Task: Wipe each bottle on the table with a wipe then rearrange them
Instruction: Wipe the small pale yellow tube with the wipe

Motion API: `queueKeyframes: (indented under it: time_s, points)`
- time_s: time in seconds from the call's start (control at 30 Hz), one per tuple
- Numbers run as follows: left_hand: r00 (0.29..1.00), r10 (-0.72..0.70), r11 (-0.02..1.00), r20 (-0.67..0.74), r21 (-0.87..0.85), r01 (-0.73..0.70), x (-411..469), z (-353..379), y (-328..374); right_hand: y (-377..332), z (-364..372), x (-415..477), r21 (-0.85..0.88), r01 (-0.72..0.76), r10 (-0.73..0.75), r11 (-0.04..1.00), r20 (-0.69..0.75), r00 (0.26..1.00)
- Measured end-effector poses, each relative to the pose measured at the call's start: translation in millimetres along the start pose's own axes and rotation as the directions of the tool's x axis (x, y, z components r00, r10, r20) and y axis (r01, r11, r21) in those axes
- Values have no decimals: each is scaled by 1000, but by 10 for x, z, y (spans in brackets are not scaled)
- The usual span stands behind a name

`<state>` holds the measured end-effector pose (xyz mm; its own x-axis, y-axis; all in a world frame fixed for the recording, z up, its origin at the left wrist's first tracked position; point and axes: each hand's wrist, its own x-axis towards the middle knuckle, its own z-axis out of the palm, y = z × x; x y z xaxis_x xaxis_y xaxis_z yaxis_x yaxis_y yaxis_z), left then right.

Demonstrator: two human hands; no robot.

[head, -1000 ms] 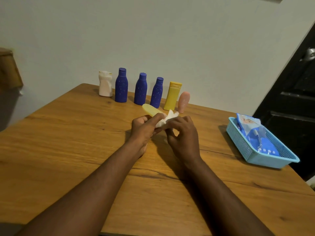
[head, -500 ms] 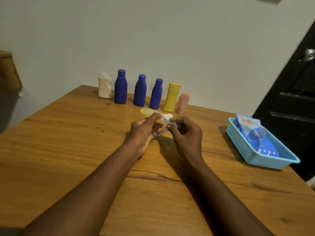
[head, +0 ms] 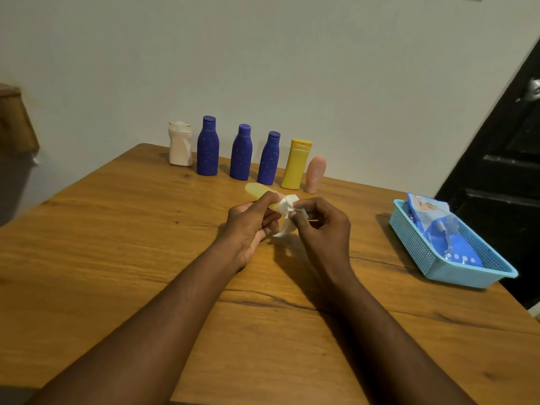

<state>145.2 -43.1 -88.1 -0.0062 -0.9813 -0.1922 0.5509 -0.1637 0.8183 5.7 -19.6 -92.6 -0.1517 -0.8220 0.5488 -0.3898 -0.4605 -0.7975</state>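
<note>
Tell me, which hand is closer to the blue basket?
Right. The right hand, pinching the wipe, sits toward the basket; the left hand, holding the pale yellow bottle, lies beyond it.

Basket [head: 409, 241]: light blue perforated plastic, well right of the grip.
Packet [head: 438, 229]: blue and white, lying in the basket.
Door [head: 511, 171]: dark, far right of the grip.
Wall [head: 263, 54]: pale, beyond the grip.
Wooden object [head: 14, 124]: far left, blurred.

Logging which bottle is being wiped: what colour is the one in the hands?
Pale yellow; the bottle shows best in the head view.
</note>
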Motion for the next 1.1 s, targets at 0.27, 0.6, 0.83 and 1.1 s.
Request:
queueKeyframes:
  time_s: [0.27,0.6,0.83,1.1]
  points:
    - [998,-41,999,46,17,41,-24,18,11,64,-55,33,54,-102,105,993,-39,994]
    - [999,-19,999,38,41,17,20,-27,-2,13,-28,22,49,-15,10,999,96,995]
    - [998,0,995,64,95,-6,30,-62,-4,58,-91,64,-23,-20,23,1000,177,984]
    - [985,147,925,86,340,-167,75,-69,-46,-47,-125,29,281,-289,244,915,184,952]
